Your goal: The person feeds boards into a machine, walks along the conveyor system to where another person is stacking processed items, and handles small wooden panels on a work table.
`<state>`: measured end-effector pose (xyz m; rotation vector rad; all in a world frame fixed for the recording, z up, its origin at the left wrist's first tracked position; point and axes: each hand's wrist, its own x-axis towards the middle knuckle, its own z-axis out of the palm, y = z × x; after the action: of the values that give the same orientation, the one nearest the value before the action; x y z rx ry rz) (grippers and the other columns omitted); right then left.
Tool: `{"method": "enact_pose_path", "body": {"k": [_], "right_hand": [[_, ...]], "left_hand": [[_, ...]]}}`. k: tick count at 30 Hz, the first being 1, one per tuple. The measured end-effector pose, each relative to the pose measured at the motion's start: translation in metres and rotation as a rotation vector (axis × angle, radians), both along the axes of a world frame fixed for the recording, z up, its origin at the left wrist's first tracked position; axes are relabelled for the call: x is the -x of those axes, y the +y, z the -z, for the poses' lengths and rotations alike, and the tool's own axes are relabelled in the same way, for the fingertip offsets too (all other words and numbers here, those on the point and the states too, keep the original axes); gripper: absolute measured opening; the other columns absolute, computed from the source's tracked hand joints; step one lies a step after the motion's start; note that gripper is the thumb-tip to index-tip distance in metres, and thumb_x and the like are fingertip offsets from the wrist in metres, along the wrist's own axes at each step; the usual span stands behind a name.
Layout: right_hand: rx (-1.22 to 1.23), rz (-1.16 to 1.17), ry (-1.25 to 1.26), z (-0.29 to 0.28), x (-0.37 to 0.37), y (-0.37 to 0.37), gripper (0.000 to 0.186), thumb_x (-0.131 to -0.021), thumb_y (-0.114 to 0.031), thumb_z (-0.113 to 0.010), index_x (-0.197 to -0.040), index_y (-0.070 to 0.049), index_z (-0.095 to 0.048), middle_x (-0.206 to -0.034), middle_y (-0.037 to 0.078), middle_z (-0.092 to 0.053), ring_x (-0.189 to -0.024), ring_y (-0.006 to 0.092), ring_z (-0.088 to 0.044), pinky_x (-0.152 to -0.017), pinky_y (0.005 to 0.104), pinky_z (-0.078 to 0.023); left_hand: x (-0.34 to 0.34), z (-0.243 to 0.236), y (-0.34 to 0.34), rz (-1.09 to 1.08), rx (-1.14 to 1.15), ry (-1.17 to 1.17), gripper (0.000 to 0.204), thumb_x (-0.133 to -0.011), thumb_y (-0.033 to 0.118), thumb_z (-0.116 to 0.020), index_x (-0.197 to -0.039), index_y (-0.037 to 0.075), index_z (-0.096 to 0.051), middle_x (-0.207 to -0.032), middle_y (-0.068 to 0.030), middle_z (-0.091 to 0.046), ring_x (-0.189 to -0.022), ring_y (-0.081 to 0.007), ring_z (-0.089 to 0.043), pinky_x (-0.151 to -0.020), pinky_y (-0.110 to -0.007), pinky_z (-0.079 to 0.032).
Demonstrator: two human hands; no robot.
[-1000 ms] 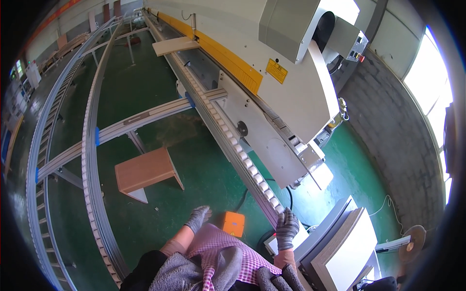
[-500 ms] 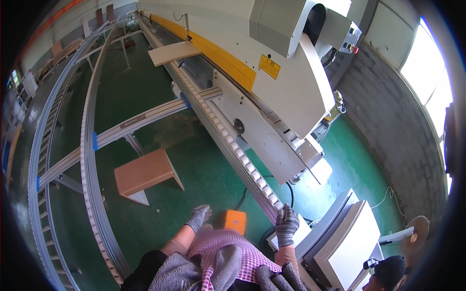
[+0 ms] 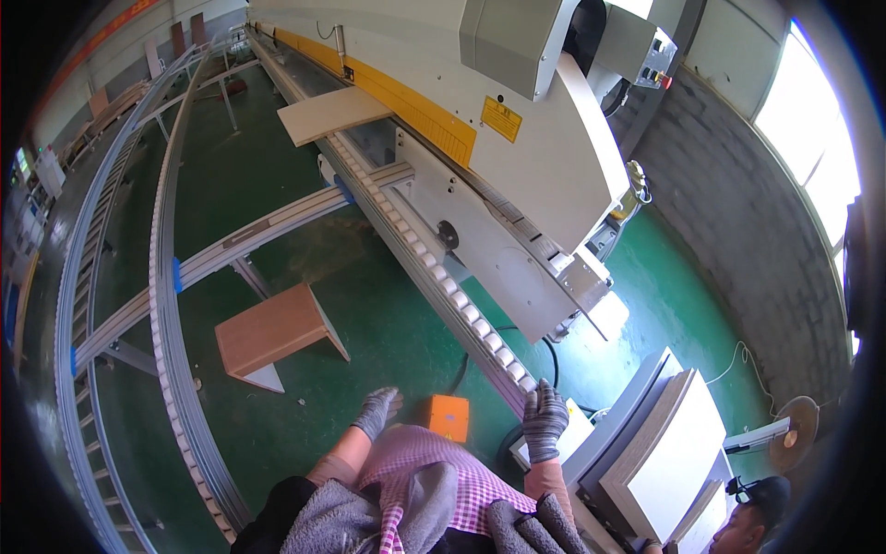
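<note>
Striped gray gloves [image 3: 546,434] are covering left hand [image 3: 377,412] and right hand [image 3: 545,412], checked purple-and-white apron [image 3: 482,485] is showing between them, fuzzy gray clothing [image 3: 330,522] and black sleeve [image 3: 280,515] are showing below left

The left hand [image 3: 377,413] slants rightward; the right hand [image 3: 544,423] points forward, fingers [image 3: 546,395] extended.

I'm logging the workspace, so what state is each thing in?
Left hand in grey striped glove: loosely open, seemingly empty
Right hand, likewise gloved: at near end of grey metal white-rollered rail, contact unclear
Flat tan rectangular board: lying across that rail
Brown wooden bench-shaped piece: standing on green floor
Square orange box: on floor
White flat panels: stacked
</note>
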<state>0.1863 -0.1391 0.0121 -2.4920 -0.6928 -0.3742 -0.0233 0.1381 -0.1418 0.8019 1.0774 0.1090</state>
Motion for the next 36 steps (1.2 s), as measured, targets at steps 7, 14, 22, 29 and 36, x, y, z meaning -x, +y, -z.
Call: {"method": "enact_pose_path", "body": {"k": [7, 14, 22, 29, 36], "right_hand": [[0.012, 0.003, 0.007, 0.000, 0.000, 0.000, 0.035, -0.086, -0.025, -0.063, -0.115, -0.005, -0.066, -0.096, 0.017, -0.067, -0.086, 0.0356, -0.063, -0.079, 0.0454, -0.050], [0.001, -0.008, -0.019, -0.001, 0.000, -0.002, 0.035, -0.085, -0.024, -0.064, -0.115, -0.005, -0.066, -0.095, 0.017, -0.067, -0.085, 0.0360, -0.063, -0.079, 0.0455, -0.050], [0.055, 0.014, -0.025, -0.002, 0.000, 0.000, 0.033, -0.087, -0.022, -0.064, -0.114, -0.004, -0.066, -0.096, 0.016, -0.068, -0.086, 0.0345, -0.064, -0.079, 0.0441, -0.051], [0.041, 0.019, 0.037, -0.011, 0.001, -0.002, 0.038, -0.087, -0.026, -0.062, -0.117, -0.004, -0.063, -0.098, 0.016, -0.067, -0.088, 0.0362, -0.061, -0.081, 0.0461, -0.048], [0.009, -0.074, 0.225, -0.026, -0.005, -0.008, 0.040, -0.089, -0.028, -0.063, -0.119, -0.002, -0.062, -0.104, 0.020, -0.066, -0.097, 0.0381, -0.062, -0.087, 0.0458, -0.048]], "left_hand": [[0.001, 0.007, 0.001, -0.008, -0.001, -0.001, 0.037, -0.094, 0.030, -0.059, -0.125, 0.009, -0.057, -0.126, -0.0147, -0.063, -0.116, -0.0326, -0.061, -0.102, -0.048, -0.045], [0.003, 0.009, 0.003, -0.018, 0.004, 0.002, 0.036, -0.094, 0.030, -0.061, -0.123, 0.010, -0.058, -0.125, -0.0144, -0.064, -0.115, -0.0324, -0.061, -0.100, -0.048, -0.045], [0.001, 0.003, 0.011, -0.027, -0.017, -0.004, 0.037, -0.094, 0.031, -0.060, -0.123, 0.009, -0.058, -0.126, -0.0149, -0.063, -0.115, -0.0324, -0.061, -0.099, -0.048, -0.046], [-0.016, -0.002, 0.055, -0.120, -0.114, -0.018, 0.035, -0.092, 0.029, -0.063, -0.121, 0.011, -0.060, -0.119, -0.0144, -0.066, -0.108, -0.0302, -0.065, -0.094, -0.045, -0.049], [-0.057, -0.029, 0.170, -0.301, -0.709, -0.223, 0.054, -0.094, 0.020, -0.063, -0.142, 0.003, -0.044, -0.144, -0.0157, -0.047, -0.131, -0.0231, -0.046, -0.109, -0.035, -0.036]]}}
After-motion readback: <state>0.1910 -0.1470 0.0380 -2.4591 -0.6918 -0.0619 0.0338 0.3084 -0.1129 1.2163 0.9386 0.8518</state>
